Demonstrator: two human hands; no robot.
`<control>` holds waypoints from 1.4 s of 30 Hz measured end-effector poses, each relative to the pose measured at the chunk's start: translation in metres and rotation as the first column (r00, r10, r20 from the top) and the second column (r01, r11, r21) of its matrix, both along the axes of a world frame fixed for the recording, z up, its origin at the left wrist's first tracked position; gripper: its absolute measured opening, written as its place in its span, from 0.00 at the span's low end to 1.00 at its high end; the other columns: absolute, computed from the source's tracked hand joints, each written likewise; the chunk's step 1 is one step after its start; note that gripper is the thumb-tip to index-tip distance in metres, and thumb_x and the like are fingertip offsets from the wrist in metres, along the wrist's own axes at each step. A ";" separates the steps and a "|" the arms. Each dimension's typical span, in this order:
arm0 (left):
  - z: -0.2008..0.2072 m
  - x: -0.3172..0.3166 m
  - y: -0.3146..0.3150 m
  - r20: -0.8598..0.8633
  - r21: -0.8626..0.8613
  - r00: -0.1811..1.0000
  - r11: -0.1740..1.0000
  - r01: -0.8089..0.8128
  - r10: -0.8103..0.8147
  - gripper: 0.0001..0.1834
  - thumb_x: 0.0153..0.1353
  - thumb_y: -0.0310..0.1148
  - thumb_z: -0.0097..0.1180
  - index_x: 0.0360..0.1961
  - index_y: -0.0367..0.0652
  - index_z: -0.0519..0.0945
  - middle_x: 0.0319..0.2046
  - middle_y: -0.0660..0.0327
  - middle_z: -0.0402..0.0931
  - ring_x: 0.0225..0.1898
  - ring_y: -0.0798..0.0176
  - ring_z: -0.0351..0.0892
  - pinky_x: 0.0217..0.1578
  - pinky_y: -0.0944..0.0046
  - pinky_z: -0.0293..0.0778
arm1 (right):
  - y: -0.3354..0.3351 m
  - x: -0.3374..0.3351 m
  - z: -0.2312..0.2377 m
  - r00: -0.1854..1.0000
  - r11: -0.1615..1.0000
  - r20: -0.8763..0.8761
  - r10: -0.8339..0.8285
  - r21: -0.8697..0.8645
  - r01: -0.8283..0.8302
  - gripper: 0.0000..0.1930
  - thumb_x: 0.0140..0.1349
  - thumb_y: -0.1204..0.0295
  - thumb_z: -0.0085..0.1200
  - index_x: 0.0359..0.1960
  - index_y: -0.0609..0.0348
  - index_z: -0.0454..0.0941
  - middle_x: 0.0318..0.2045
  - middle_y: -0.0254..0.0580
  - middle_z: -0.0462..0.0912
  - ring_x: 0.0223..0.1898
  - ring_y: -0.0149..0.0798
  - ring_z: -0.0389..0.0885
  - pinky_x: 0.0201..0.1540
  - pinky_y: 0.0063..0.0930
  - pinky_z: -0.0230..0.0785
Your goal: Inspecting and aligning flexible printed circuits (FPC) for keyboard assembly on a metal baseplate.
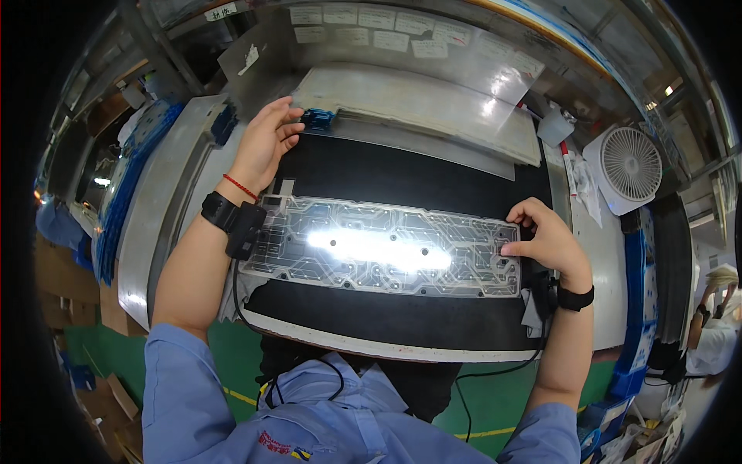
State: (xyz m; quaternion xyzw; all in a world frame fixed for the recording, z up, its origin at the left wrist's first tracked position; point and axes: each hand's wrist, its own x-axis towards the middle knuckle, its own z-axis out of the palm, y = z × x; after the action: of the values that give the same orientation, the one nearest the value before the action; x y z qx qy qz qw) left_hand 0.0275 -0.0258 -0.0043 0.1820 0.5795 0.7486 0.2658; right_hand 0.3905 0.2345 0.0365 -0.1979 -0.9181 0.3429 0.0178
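A clear keyboard membrane with printed circuit lines lies flat across the black mat, a bright glare over its middle. My right hand is at its right end, thumb on the film and index finger bent over the upper corner, gripping that edge. Beyond the membrane's left end, my left hand is raised with the fingers apart and loosely bent, holding nothing I can see. Its fingertips are close to blue printed tabs sticking out from a stack of pale sheets; whether they touch cannot be made out.
A tilted clear panel with paper labels stands at the back. On the right are a white fan, a small bottle and crumpled tissue. Blue-edged sheets stack at left. Cables hang from both wrists.
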 end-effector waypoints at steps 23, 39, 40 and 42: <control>0.000 0.000 0.002 -0.006 -0.012 1.000 1.000 0.012 -0.012 0.19 0.69 0.39 0.44 0.57 0.41 0.68 0.42 0.64 0.75 0.39 0.71 0.73 0.39 0.72 0.68 | -0.009 -0.002 0.001 0.999 0.984 -0.021 -0.042 0.174 0.045 0.25 0.29 0.75 0.74 0.32 0.61 0.74 0.27 0.36 0.72 0.30 0.34 0.69 0.35 0.26 0.65; 0.004 -0.009 -0.003 -0.010 -0.052 0.997 0.996 0.070 -0.070 0.17 0.69 0.40 0.42 0.52 0.41 0.71 0.40 0.62 0.77 0.34 0.72 0.74 0.36 0.73 0.69 | 0.016 0.002 -0.014 0.880 0.905 -0.338 -0.334 -0.374 0.200 0.03 0.61 0.79 0.51 0.35 0.59 0.74 0.29 0.28 0.75 0.30 0.22 0.72 0.34 0.16 0.64; 0.004 -0.009 -0.002 0.000 -0.083 0.994 0.991 0.108 -0.108 0.18 0.70 0.42 0.41 0.52 0.41 0.71 0.40 0.61 0.78 0.33 0.72 0.74 0.35 0.73 0.70 | 0.020 0.002 -0.015 0.839 0.896 -0.396 -0.373 -0.390 0.214 0.03 0.63 0.78 0.50 0.36 0.58 0.73 0.30 0.28 0.76 0.30 0.22 0.72 0.34 0.15 0.64; 0.008 -0.005 -0.001 0.032 -0.120 0.980 0.972 0.200 -0.198 0.21 0.70 0.46 0.39 0.52 0.41 0.70 0.41 0.59 0.78 0.32 0.71 0.75 0.35 0.72 0.71 | 0.025 0.003 -0.017 0.794 0.836 -0.376 -0.477 -0.472 0.279 0.03 0.66 0.76 0.47 0.38 0.57 0.73 0.30 0.29 0.76 0.31 0.23 0.73 0.34 0.15 0.65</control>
State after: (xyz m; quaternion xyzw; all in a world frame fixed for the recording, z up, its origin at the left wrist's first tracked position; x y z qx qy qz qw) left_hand 0.0224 -0.0269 0.0035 0.2150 0.6007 0.6828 0.3560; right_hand 0.3936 0.2591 0.0196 -0.2893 -0.7364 0.5469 0.2738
